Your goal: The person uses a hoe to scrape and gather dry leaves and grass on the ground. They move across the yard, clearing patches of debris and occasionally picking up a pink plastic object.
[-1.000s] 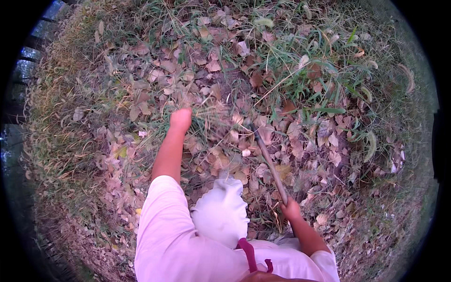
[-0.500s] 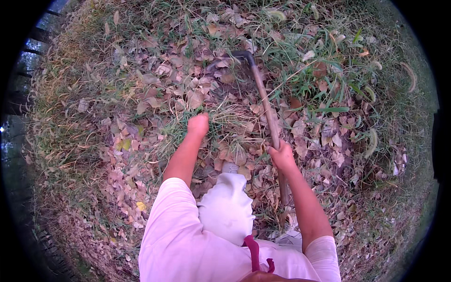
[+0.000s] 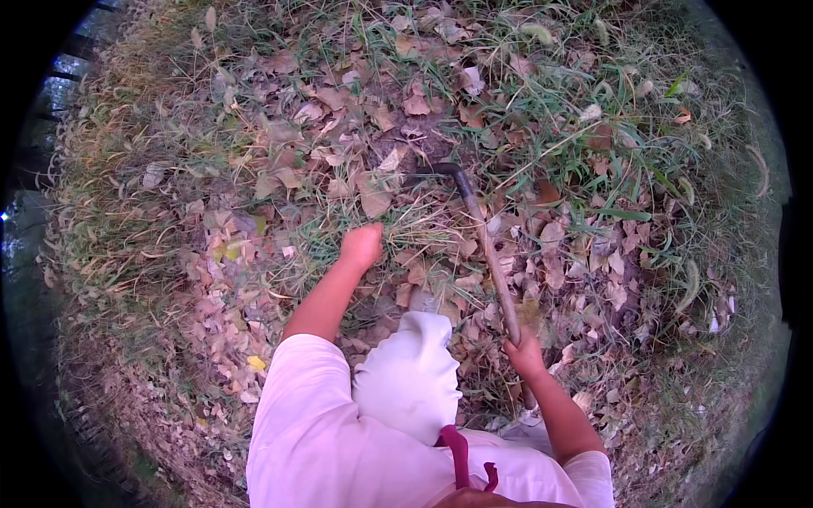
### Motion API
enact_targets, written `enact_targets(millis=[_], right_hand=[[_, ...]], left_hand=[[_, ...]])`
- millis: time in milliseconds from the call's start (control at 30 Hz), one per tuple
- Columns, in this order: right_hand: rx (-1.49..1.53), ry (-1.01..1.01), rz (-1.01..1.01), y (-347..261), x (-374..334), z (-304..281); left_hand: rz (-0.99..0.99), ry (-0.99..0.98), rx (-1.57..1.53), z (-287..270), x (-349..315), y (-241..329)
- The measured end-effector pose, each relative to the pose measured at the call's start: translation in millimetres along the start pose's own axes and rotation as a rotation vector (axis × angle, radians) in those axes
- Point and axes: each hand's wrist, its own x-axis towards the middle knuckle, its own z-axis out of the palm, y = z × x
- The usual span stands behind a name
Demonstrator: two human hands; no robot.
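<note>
My left hand [image 3: 362, 245] is closed around a bunch of cut-looking grass [image 3: 423, 222], whose pale stalks fan out to the right. My right hand [image 3: 526, 354] grips the lower part of a hoe [image 3: 497, 269]. The tool has a brown wooden handle and a dark metal neck bent to the left. Its head lies low among leaves beyond my left hand, and the blade is mostly hidden. Bare dark soil [image 3: 428, 140] shows just past the hoe's bend.
Dry fallen leaves [image 3: 233, 309] cover much of the ground. Green grass with seed heads [image 3: 584, 169] grows thickly at the right, and yellowish grass [image 3: 127, 199] at the left. White cloth [image 3: 406, 372] of my clothing hangs below my hands. Dark upright shapes stand at the far left.
My right hand has drawn the hoe back toward me, its head moving nearer the grass bunch. My left hand has shifted slightly nearer, still closed on the grass.
</note>
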Motion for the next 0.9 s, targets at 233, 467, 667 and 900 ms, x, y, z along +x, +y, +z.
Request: enact_targets(millis=[233,467,667,900], right_hand=[[0.306,-0.078,0.03,-76.0,28.2,22.0],[0.488,-0.363,0.049,-163.7,66.5,10.7],[0.02,-0.349,-0.064,-112.0,38.4,7.0],[-0.027,-0.287,-0.072,-56.5,-20.3,15.8]], left_hand=[[0.011,0.111,-0.005,6.2,-21.8,-12.9],[0.088,0.199,0.044,-10.0,-28.1,4.7],[0.289,0.524,0.384,-37.9,3.7,9.6],[-0.341,0.069,0.1,-24.3,18.5,-20.6]])
